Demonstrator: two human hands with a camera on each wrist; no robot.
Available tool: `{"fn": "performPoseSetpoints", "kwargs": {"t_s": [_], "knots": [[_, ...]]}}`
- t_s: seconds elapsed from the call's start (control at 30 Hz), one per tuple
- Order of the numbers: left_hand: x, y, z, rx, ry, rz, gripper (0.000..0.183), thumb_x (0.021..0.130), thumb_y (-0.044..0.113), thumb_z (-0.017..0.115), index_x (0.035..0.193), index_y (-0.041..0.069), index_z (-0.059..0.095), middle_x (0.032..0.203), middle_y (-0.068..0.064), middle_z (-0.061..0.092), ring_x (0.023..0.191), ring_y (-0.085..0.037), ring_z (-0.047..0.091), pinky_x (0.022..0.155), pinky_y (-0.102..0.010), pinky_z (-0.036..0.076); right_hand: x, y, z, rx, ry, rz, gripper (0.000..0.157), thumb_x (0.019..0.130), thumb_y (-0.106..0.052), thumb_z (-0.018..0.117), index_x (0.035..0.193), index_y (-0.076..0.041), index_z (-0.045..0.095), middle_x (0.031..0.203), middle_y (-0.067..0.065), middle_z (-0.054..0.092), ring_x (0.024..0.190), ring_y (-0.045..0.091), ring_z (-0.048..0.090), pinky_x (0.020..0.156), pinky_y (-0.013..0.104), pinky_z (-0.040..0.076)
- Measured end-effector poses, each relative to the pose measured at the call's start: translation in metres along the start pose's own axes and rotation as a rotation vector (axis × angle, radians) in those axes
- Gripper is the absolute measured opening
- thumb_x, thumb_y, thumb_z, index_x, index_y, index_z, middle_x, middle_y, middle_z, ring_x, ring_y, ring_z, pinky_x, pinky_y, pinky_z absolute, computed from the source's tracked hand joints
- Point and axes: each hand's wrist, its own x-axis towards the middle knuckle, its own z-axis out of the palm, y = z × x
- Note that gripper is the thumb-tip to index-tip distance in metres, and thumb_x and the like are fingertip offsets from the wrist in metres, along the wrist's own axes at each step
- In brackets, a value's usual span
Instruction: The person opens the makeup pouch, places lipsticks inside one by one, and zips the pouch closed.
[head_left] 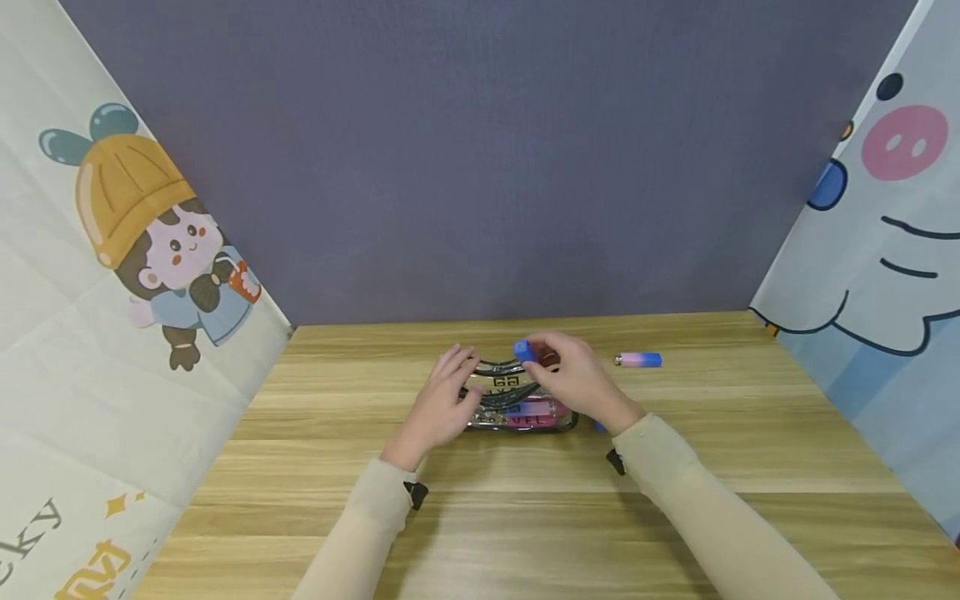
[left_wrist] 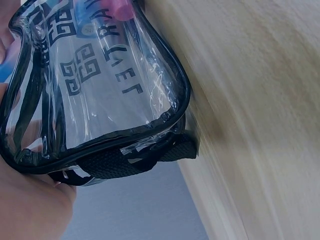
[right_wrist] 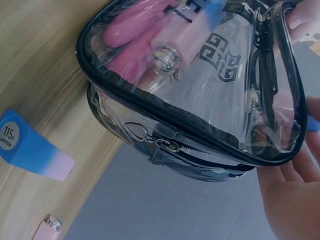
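A clear plastic zip pouch (head_left: 498, 417) with black piping and black lettering stands on the table, its top edges parted. Over that opening, my right hand (head_left: 581, 379) pinches a blue lipstick tube (head_left: 522, 350) between thumb and fingertips. My left hand (head_left: 442, 400) touches the pouch's left end, fingers fairly straight and thumb spread apart from them. Through the plastic show a pink-and-blue lipstick (right_wrist: 182, 37) with a clear round end and pink rounded pieces (right_wrist: 135, 25). Black webbing (left_wrist: 120, 165) runs along the pouch's end in the left wrist view; a metal zip pull (right_wrist: 165, 145) hangs at the other.
A pink-to-blue lipstick tube (head_left: 639, 360) lies to the right of the pouch. Closer to the pouch is another blue-and-pink tube (right_wrist: 30, 145) labelled "115 LIPSTICK". A dark grey panel (head_left: 480, 167) rises behind the wooden table (head_left: 525, 533), with printed cloths on both sides.
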Motion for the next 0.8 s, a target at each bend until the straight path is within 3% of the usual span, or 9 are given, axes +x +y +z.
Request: {"fn": "performPoseSetpoints", "kwargs": {"t_s": [0.17, 0.43, 0.8], "knots": [[0.000, 0.001, -0.001, -0.011, 0.005, -0.006, 0.056, 0.101, 0.028, 0.044, 0.147, -0.005, 0.049, 0.160, -0.015, 0.038, 0.153, -0.031, 0.021, 0.125, -0.047, 0.013, 0.000, -0.004, 0.000, -0.046, -0.020, -0.016, 0.033, 0.095, -0.008, 0.070, 0.128, -0.003, 0.065, 0.110, 0.007, 0.068, 0.094, 0.020, 0.067, 0.085, 0.039, 0.060], [0.000, 0.001, -0.001, -0.011, 0.017, 0.011, 0.054, 0.101, 0.026, 0.048, 0.146, -0.004, 0.051, 0.159, -0.016, 0.040, 0.152, -0.035, 0.024, 0.125, -0.048, 0.015, 0.001, -0.005, 0.002, -0.130, -0.059, -0.033, 0.036, 0.095, -0.008, 0.071, 0.130, -0.002, 0.066, 0.113, 0.006, 0.067, 0.095, 0.017, 0.065, 0.085, 0.037, 0.059], [-0.001, -0.003, 0.002, -0.012, 0.037, 0.028, 0.056, 0.100, 0.027, 0.046, 0.145, -0.006, 0.051, 0.158, -0.018, 0.041, 0.150, -0.039, 0.027, 0.124, -0.051, 0.015, 0.005, -0.012, 0.005, -0.294, -0.145, -0.051, 0.035, 0.094, -0.009, 0.072, 0.128, -0.003, 0.069, 0.106, 0.004, 0.067, 0.082, 0.011, 0.058, 0.070, 0.027, 0.054]]}}
